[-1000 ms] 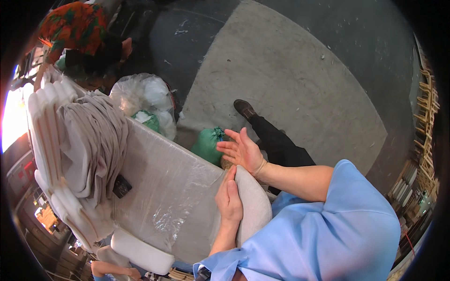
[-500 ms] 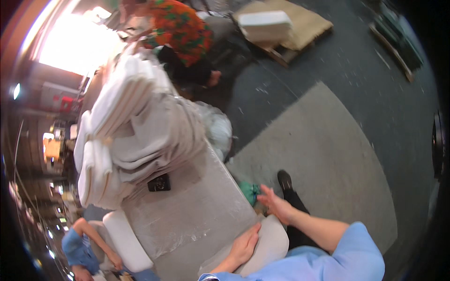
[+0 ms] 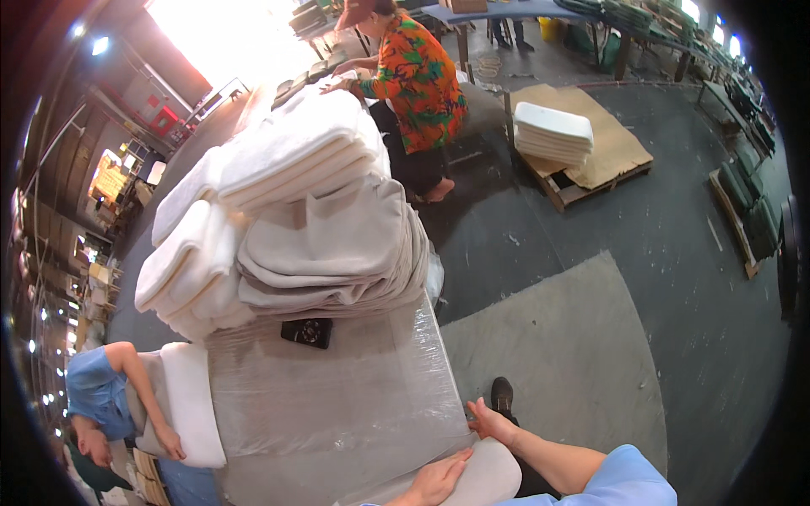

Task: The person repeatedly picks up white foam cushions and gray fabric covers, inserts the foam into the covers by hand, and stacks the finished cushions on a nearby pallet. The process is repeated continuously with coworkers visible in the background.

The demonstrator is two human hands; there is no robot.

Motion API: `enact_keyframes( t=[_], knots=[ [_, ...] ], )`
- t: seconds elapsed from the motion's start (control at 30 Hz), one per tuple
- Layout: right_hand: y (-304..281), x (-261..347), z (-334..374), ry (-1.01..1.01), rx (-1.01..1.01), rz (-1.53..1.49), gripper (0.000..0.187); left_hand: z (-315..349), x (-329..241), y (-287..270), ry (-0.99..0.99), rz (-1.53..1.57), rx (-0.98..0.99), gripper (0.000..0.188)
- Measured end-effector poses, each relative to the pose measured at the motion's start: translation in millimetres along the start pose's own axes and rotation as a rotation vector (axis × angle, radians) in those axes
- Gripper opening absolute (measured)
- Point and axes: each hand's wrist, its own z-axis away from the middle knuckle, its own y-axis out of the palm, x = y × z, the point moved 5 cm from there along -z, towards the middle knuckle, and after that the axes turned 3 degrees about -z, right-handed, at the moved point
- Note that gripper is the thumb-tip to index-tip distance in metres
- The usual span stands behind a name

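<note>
Cushion [image 3: 499, 474], one, pale grey, lies at the table's [image 3: 337, 413] near edge. One left hand [image 3: 437, 479] rests flat on it, fingers straight and close together; one right hand [image 3: 494, 423] is by the table's near right corner, fingers stretched out, contact unclear. Farther up the table sit one black box [image 3: 306, 332], one pile of grey covers [image 3: 329, 236] and several white pads [image 3: 291, 156]. Two co-workers show: one [image 3: 101, 388] left of the table, one [image 3: 422, 84] near its far end.

A pale beige cushion [image 3: 491, 474], fabric-covered and rounded at one end, sits at the near right corner of the plastic-covered bench [image 3: 337, 413], its lower part hidden.
</note>
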Motion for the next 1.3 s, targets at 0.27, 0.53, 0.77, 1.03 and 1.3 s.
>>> enact_keyframes(
  t=[0.27, 0.53, 0.77, 1.03, 1.3],
  knots=[
    [37.4, 53.8, 45.5, -0.382, -0.138, 0.989, 0.095, 65.8, 31.6, -69.6, -0.114, -0.081, 0.022, 0.052],
    [233.9, -17.7, 154.3, -0.311, 0.626, 1.726, 0.097, 277.2, 122.0, -81.2, -0.447, 0.607, -0.701, 0.052],
    [285.1, -100.0, 155.3, -0.317, 0.621, 2.237, 0.125, 265.6, 156.4, -55.0, -0.254, 1.405, -1.072, 0.039],
    [263.5, -140.9, 164.1, -0.643, 0.498, 2.353, 0.119, 261.0, 162.9, -48.8, -0.132, 1.686, -1.131, 0.043],
    [266.6, -48.7, 144.9, -0.797, 0.090, 2.004, 0.097, 222.0, 85.2, -49.7, 0.102, 1.836, -1.191, 0.058]
  ],
)
